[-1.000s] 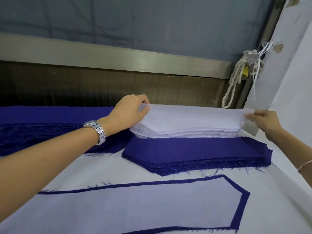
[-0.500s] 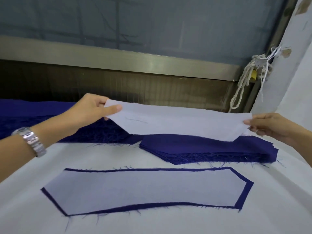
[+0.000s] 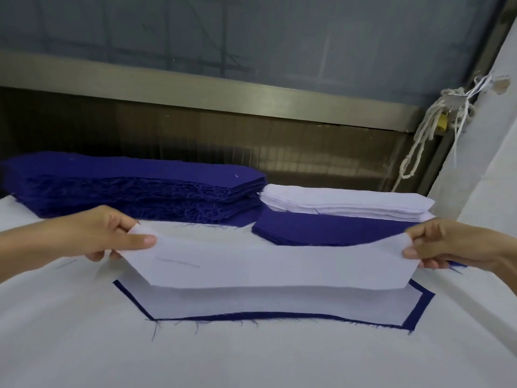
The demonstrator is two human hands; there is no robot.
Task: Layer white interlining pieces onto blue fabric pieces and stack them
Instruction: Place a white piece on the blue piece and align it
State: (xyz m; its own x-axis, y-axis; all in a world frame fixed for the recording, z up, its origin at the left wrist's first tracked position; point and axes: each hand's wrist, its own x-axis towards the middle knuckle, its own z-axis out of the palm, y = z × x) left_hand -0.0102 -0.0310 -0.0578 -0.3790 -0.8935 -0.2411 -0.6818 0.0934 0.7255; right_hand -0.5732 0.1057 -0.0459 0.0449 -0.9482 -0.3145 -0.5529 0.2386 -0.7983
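A white interlining piece [image 3: 265,264] hangs stretched between my hands above the table. My left hand [image 3: 109,236] pinches its left end and my right hand [image 3: 444,245] pinches its right end. Just below it lies a blue fabric piece [image 3: 419,306] with a white interlining piece [image 3: 251,303] laid on it, only a blue border showing. Behind, a stack of white interlining [image 3: 344,204] sits on a low stack of blue pieces [image 3: 321,228]. A taller stack of blue pieces [image 3: 134,186] stands at the back left.
The table is covered in white cloth [image 3: 223,357]. A metal rail [image 3: 223,93] and dark panel run along the far edge. A knotted white rope [image 3: 425,135] hangs at the back right beside a white wall [image 3: 492,152].
Both hands have carried the interlining piece off the white stack and toward me, down to just above the layered blue piece. The view has tilted, bringing the back stacks into sight.
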